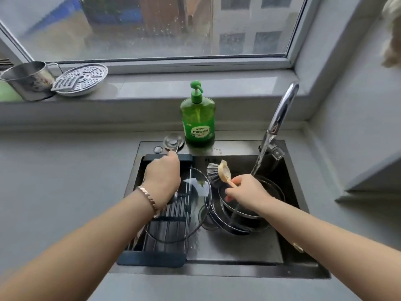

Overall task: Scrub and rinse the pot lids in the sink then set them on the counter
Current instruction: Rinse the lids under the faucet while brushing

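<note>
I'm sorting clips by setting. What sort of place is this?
Most likely a home kitchen: a steel sink under a running chrome tap, a green pump bottle of dish soap, and a metal pot on the windowsill.

Grey counter (54, 181) — green soap bottle (198, 118) standing behind steel sink (234, 248)

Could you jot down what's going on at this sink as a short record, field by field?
left hand: left hand on the glass lid, steadying it over the drying rack
right hand: right hand, fingers around the handle of the dish brush
tap: faucet running, the stream falling into the sink
under the stream: dark round cookware stacked in the basin; exact pieces hard to tell
soap: green pump bottle behind the sink
windowsill: metal pot and perforated steamer plate
</note>
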A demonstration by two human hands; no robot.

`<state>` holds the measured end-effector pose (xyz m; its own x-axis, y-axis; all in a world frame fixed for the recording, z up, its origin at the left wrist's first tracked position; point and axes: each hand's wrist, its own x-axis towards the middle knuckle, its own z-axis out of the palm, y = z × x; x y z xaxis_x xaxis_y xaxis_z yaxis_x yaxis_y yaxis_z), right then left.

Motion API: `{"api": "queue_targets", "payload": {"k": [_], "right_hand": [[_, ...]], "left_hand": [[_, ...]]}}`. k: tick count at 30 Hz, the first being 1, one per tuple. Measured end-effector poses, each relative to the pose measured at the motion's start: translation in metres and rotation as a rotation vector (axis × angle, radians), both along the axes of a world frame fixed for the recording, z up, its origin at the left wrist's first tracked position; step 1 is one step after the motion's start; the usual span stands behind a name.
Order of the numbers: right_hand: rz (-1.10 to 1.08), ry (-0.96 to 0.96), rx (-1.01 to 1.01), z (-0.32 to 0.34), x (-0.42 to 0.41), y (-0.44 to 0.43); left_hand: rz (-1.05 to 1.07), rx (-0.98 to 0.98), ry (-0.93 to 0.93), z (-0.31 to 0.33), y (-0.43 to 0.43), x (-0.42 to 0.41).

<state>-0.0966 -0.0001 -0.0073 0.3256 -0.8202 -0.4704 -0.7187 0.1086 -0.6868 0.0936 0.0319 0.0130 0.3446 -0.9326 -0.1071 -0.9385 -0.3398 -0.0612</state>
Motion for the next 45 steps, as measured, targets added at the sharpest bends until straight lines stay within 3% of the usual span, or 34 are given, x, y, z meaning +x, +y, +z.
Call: {"api": "queue_targets", "payload": {"k": [5, 11, 18, 22, 26, 29, 33, 37, 41, 45], "right_hand": [[-0.003, -0.021, 0.063, -0.010, -0.033, 0.010], [0.006, 0.119, 0.171, -0.050, -0.087, 0.015], [-0.091, 0.341, 0.093, -0.120, -0.135, 0.007], [0.013, 0.379, -0.044, -0.147, -0.127, -0.011], [0.334, 0.500, -0.240, -0.165, -0.107, -0.032], [0.477, 0.602, -0.280, -0.171, -0.100, -0.041], [0.451, 0.488, -0.300, -0.164, -0.097, -0.038], [0.252, 0.252, -0.381, -0.131, -0.098, -0.048], [0.072, 0.054, -0.283, -0.083, -0.111, -0.050], [0.112, -0.098, -0.250, -0.031, -0.123, -0.039]], "left_hand": [[-0.040, 0.157, -0.107, -0.061, -0.008, -0.029], [0.234, 0.173, 0.198, -0.094, -0.026, -0.061], [0.192, 0.217, 0.261, -0.142, -0.027, -0.085], [0.201, 0.213, 0.281, -0.152, -0.028, -0.086], [0.184, 0.189, 0.298, -0.149, -0.030, -0.079], [0.147, 0.160, 0.332, -0.145, -0.029, -0.077], [0.076, 0.171, 0.379, -0.136, -0.029, -0.078], [-0.041, 0.198, 0.452, -0.125, -0.032, -0.080], [-0.211, 0.098, 0.603, -0.101, -0.036, -0.087], [-0.333, 0.162, 0.754, -0.071, -0.037, -0.102]]}}
